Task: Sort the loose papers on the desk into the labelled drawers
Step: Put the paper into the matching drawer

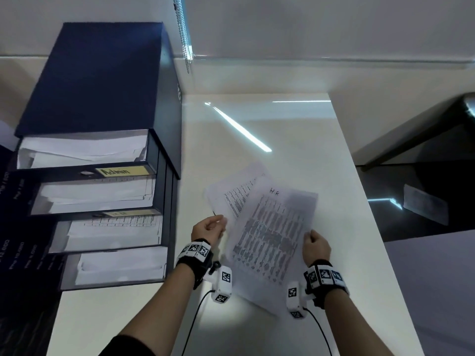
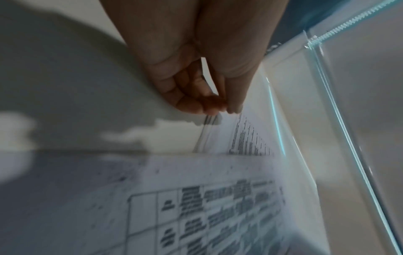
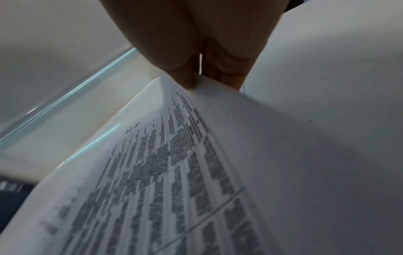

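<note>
A printed sheet marked "HR" (image 1: 272, 232) hangs tilted above the white desk (image 1: 295, 129); my right hand (image 1: 309, 235) pinches its right edge, thumb on top (image 3: 189, 82). Behind it a second printed sheet (image 1: 231, 194) sticks out to the upper left, and my left hand (image 1: 223, 222) pinches its lower left edge with thumb and fingertips (image 2: 209, 105). To the left stands a navy drawer unit (image 1: 102, 78) with several drawers pulled out, all holding papers. One drawer (image 1: 97, 194) carries a yellow "Admin" label (image 1: 120, 171); the drawer below (image 1: 113, 235) has a smaller label (image 1: 120, 213), too blurred to read.
A bead chain (image 1: 183, 34) hangs from a blind at the back wall. The desk's right edge (image 1: 365, 201) drops to a dark floor, with a dark piece of furniture (image 1: 424, 129) beyond. A streak of light (image 1: 239, 127) crosses the desk top.
</note>
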Available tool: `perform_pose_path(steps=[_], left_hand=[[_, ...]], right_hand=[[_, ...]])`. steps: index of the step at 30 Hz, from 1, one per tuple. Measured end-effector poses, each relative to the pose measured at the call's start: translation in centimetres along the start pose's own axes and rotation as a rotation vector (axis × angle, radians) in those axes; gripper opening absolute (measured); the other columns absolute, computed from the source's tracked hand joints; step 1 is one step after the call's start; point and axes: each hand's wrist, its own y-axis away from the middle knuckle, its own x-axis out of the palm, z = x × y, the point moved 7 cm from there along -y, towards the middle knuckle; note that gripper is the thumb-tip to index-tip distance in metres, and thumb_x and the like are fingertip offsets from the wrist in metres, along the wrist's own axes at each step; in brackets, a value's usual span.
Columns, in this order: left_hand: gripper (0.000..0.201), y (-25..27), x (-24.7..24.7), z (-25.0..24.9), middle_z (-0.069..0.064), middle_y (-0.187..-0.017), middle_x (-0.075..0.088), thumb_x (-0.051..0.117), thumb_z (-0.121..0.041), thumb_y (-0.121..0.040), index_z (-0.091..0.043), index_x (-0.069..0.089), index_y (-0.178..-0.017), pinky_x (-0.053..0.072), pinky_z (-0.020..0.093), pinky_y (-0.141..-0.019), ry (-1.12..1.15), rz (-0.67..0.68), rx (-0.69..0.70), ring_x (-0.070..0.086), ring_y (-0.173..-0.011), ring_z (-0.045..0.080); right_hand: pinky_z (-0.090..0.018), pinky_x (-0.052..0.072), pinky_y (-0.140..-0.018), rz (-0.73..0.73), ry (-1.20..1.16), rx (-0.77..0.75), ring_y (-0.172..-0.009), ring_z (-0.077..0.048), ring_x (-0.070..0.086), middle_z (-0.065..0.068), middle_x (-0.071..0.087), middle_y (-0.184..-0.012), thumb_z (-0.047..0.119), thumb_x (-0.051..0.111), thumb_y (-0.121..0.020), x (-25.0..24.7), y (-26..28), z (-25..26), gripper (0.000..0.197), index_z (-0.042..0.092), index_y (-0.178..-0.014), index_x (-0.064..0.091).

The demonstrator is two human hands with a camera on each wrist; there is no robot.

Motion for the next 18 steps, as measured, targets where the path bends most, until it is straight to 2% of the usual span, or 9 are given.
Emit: perform_pose_path(steps=[2,5,7,9,11,13,16,18], left_hand=[[0.038,-0.3,0.5,-0.4,0.007,-0.087,0.074,0.078,-0.027,-0.081,-0.011,0.07,-0.114,0.057,0.031,-0.082,-0.165,-0.025,0.06,0.069,-0.077,0.02],[0.043,0.1,1.6,-1.8,0.004,-0.088,0.065,0.073,-0.036,-0.085,-0.014,0.062,-0.12,0.05,0.027,-0.079,-0.389,-0.04,0.152,0.064,-0.082,0.02],[0.046,0.2,1.7,-2.5,0.004,-0.089,0.058,0.072,-0.042,-0.084,-0.015,0.06,-0.12,0.045,0.027,-0.078,-0.434,-0.051,0.169,0.058,-0.082,0.019],[0.042,0.3,1.0,-2.9,0.003,-0.09,0.057,0.074,-0.042,-0.082,-0.013,0.062,-0.111,0.044,0.026,-0.076,-0.403,-0.077,0.178,0.055,-0.08,0.017],[0.034,0.4,0.3,-2.8,0.001,-0.087,0.062,0.077,-0.037,-0.081,-0.011,0.066,-0.099,0.049,0.027,-0.079,-0.31,-0.063,0.183,0.057,-0.081,0.016],[0.029,0.6,0.0,-2.4,0.0,-0.085,0.065,0.082,-0.034,-0.076,-0.013,0.068,-0.091,0.052,0.028,-0.08,-0.18,-0.003,0.156,0.061,-0.082,0.018],[0.031,1.4,0.1,-2.4,0.002,-0.09,0.067,0.086,-0.035,-0.07,-0.018,0.07,-0.089,0.052,0.032,-0.086,-0.109,0.106,0.119,0.065,-0.088,0.019],[0.028,2.4,-0.1,-3.8,0.003,-0.088,0.068,0.084,-0.031,-0.074,-0.013,0.067,-0.088,0.054,0.03,-0.082,-0.137,0.172,0.157,0.064,-0.082,0.018]], right_hand=[[-0.029,0.043,-0.064,0.102,0.028,-0.148,-0.079,-0.029,0.06,-0.01,0.067,-0.079,0.014,0.051,-0.099,1.3,0.5,1.4,0.025,0.011,-0.08,0.067],[-0.026,0.042,-0.058,0.188,0.042,-0.335,-0.064,-0.022,0.054,-0.013,0.066,-0.071,0.009,0.057,-0.096,2.7,1.3,3.4,0.019,0.003,-0.085,0.071],[-0.019,0.041,-0.054,0.196,-0.02,-0.345,-0.058,-0.016,0.049,-0.015,0.066,-0.068,0.01,0.06,-0.094,2.6,1.3,3.8,0.018,0.005,-0.082,0.072],[-0.023,0.049,-0.06,0.201,-0.13,-0.295,-0.06,-0.016,0.057,-0.009,0.07,-0.068,0.017,0.065,-0.092,2.0,1.1,3.8,0.018,0.008,-0.078,0.073],[-0.027,0.058,-0.066,0.227,-0.303,-0.187,-0.072,-0.019,0.071,-0.003,0.076,-0.078,0.017,0.072,-0.087,1.2,1.2,3.8,0.01,0.009,-0.087,0.077],[-0.025,0.059,-0.066,0.252,-0.419,-0.124,-0.079,-0.019,0.075,-0.004,0.077,-0.087,0.011,0.077,-0.082,0.7,1.4,4.2,0.016,0.006,-0.097,0.076],[-0.029,0.06,-0.07,0.251,-0.455,-0.154,-0.081,-0.02,0.075,-0.006,0.077,-0.09,0.008,0.078,-0.079,0.1,1.8,5.7,0.02,0.009,-0.099,0.075],[-0.031,0.061,-0.072,0.225,-0.497,-0.182,-0.08,-0.018,0.074,-0.008,0.077,-0.091,0.008,0.076,-0.081,-0.7,2.1,7.3,0.02,0.006,-0.101,0.074]])
